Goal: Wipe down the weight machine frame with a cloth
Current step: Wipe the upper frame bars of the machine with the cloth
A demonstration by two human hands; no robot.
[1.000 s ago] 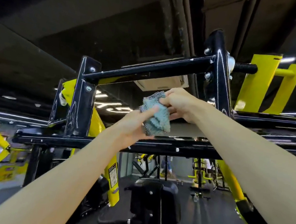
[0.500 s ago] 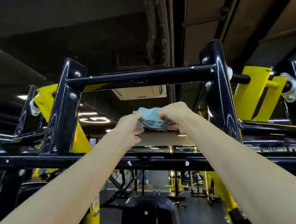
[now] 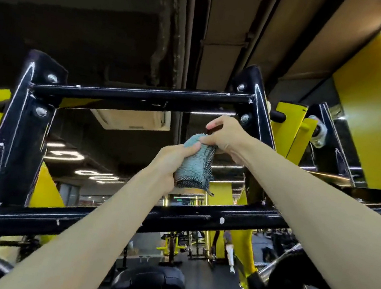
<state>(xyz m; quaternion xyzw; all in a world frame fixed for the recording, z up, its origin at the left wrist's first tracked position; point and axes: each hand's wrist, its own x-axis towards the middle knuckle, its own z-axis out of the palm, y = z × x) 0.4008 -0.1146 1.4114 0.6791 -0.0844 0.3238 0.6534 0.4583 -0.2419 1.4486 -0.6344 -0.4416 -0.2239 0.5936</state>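
Observation:
A folded blue-grey cloth is held up in front of me, below the machine's top crossbar. My left hand grips its left side, thumb over the top edge. My right hand pinches the cloth's upper right corner. The black weight machine frame spans the view: an upper crossbar, a lower crossbar, a left upright plate and a right upright plate. The cloth touches no bar.
Yellow machine arms stand behind the right upright and at the left edge. A black padded seat sits below me. Further gym machines stand beyond on the dark floor, and a ceiling air unit hangs above.
The view has tilted upward and the frame looms larger. The cloth went from a flat bundle between both hands to an upright fold, my left hand wrapped round it.

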